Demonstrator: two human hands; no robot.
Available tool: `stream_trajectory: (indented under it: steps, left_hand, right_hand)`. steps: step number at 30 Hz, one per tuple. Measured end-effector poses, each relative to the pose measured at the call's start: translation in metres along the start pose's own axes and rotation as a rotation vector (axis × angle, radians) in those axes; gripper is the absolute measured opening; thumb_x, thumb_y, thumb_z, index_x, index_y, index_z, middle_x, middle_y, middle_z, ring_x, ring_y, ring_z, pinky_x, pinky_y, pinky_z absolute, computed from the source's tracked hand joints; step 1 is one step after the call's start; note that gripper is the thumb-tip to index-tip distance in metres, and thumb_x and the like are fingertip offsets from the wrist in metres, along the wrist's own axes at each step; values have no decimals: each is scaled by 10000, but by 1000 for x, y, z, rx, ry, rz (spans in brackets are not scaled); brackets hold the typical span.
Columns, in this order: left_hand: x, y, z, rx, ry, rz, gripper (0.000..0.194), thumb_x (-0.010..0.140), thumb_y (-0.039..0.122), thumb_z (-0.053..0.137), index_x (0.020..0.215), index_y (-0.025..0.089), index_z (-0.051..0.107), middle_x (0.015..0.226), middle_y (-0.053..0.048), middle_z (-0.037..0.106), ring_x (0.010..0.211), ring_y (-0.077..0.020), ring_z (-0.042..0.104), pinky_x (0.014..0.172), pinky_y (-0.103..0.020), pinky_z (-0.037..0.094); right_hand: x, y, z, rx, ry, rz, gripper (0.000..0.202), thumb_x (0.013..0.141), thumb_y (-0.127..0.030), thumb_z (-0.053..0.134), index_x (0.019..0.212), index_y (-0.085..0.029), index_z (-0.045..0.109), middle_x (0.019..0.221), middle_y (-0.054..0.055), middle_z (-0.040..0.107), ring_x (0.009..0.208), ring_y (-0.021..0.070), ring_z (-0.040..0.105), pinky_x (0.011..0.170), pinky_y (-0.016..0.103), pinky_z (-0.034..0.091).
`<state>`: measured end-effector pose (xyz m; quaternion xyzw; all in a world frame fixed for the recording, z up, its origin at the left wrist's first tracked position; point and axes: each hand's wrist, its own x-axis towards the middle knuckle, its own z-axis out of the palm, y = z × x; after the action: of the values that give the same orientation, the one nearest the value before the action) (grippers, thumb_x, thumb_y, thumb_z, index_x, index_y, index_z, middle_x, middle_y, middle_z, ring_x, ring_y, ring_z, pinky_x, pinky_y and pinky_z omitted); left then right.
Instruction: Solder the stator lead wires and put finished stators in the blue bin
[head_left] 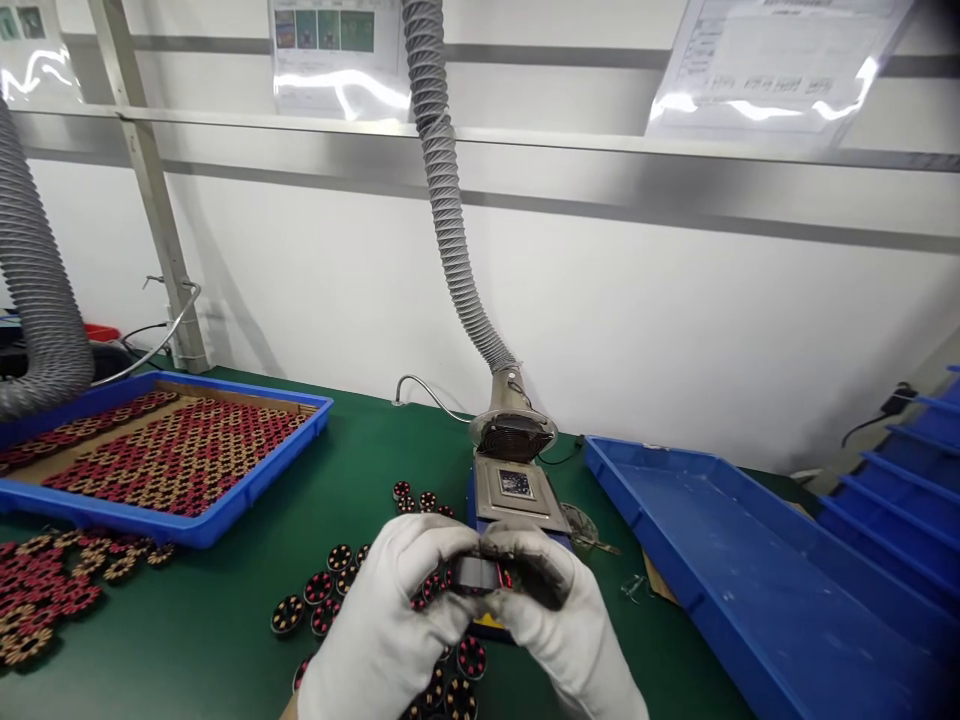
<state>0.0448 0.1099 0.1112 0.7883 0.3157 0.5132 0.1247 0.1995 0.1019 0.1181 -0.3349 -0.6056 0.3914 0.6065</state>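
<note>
Both your white-gloved hands, left and right, grip a dark, smooth-sided part between their fingertips, above the green counter. Ribbed grey hose beyond. Fingers hide the part's ends; details unclear.

Left hand: white glove; right hand: white glove, dark-smudged fingers.
</note>
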Motion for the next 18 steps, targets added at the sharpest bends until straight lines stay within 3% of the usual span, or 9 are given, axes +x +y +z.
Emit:
stream_trajectory:
  steps: [3, 7, 10, 13, 15, 18]
  left_hand:
    - [2, 2, 0, 133, 43, 143, 245, 799, 126, 506, 1024, 220, 525, 992, -23, 587, 946, -170, 518, 874, -330, 413]
    - [2, 6, 0, 287, 98, 273, 185, 860, 249, 518, 1027, 172, 538, 988, -56, 601, 985, -201, 507, 958, -398, 334]
    - [2, 10, 0, 128, 100, 170, 168, 815, 192, 559, 983, 200, 547, 954, -20, 610, 929, -153, 545, 886, -297, 424]
    - [1, 12, 3, -71, 100, 5, 271, 713, 119, 617, 941, 258, 570, 938, 35, 622, 864, -109, 585, 777, -193, 479]
    - [0, 13, 5, -152, 95, -53, 339, 661, 84, 638, 928, 284, 581, 934, 53, 629, 854, -105, 598, 765, -175, 484]
    - [-1, 15, 8, -169, 87, -35, 310, 676, 72, 626, 911, 267, 574, 919, 40, 628, 842, -113, 595, 750, -199, 489]
  right_hand:
    - [1, 4, 4, 42, 125, -17, 102, 688, -312, 713, 683, -214, 686, 771, 37, 638, 769, 186, 593, 729, 285, 479]
    - [3, 9, 8, 467, 208, 177, 124, 735, -371, 657, 731, -248, 670, 775, 9, 648, 736, 159, 587, 719, 282, 483]
    - [2, 4, 2, 541, 163, 199, 177, 695, -393, 687, 809, -257, 679, 818, 16, 655, 779, 171, 591, 743, 293, 480]
    - [-1, -3, -5, 302, 32, 182, 276, 608, -363, 761, 828, -215, 683, 770, 33, 638, 724, 179, 574, 668, 278, 466]
    - [-2, -4, -6, 207, -24, 151, 245, 574, -351, 785, 744, -204, 687, 702, 18, 615, 659, 159, 548, 612, 258, 443]
    - [-2, 1, 0, 238, 29, 58, 150, 599, -332, 775, 635, -223, 678, 661, -3, 581, 638, 142, 527, 593, 248, 430]
